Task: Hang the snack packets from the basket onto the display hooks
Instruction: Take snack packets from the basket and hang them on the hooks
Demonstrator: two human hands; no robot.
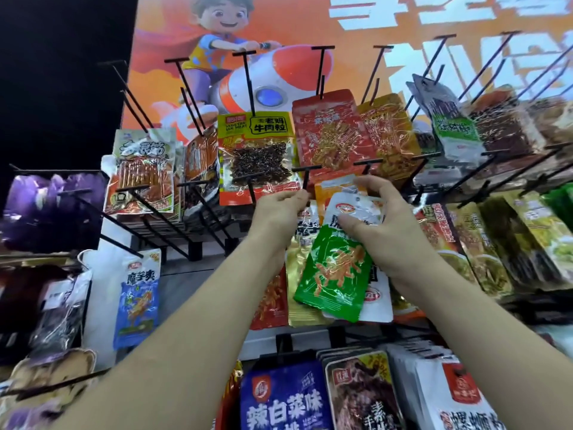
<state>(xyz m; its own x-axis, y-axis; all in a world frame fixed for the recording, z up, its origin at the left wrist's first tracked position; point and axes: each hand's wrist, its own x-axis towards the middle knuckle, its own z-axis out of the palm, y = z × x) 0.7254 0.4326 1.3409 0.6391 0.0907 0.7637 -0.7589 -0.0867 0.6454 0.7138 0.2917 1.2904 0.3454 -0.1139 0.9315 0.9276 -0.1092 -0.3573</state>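
Observation:
My right hand (384, 225) pinches the white top of a green-and-white snack packet (335, 274), which hangs down tilted in front of the middle row of the rack. My left hand (279, 212) reaches up beside it, fingertips at the tip of a black display hook (305, 176) with a T-shaped end. The packet's top edge sits just right of that hook and below a second hook (367, 164). Behind the packet an orange packet (335, 187) and other hung packets show. The basket is out of view.
Black hooks jut toward me across the whole rack, some bare at upper left (130, 88). Hung packets fill the top row (255, 150), right side (496, 243) and bottom row (285, 398). A blue packet (138, 299) hangs lower left. An orange cartoon poster (279, 41) backs the rack.

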